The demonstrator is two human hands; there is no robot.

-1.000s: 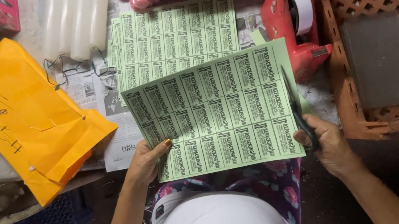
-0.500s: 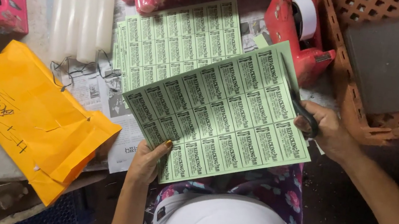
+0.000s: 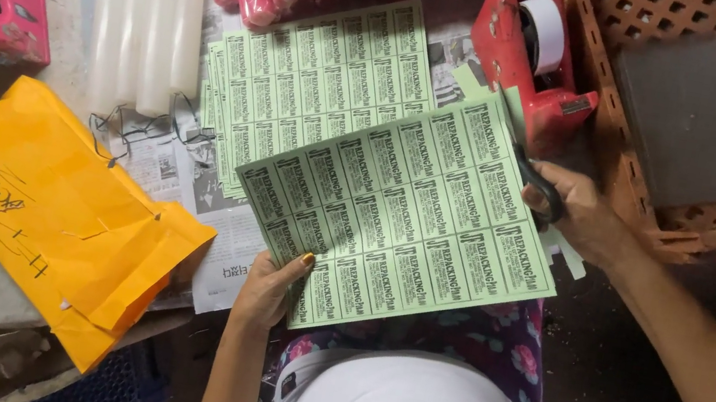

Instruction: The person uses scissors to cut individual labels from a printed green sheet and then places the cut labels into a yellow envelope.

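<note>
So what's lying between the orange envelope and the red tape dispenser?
In the head view, newspaper and a stack of green label sheets lie between the envelope and dispenser.

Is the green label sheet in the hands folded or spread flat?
Spread flat: the green label sheet shows its whole printed grid uncreased, left hand pinching its bottom edge, right hand with scissors at its right edge.

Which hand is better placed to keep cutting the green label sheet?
Right. The right hand already holds the black-handled scissors at the green printed label sheet's far edge; the left hand only grips its near corner.
</note>
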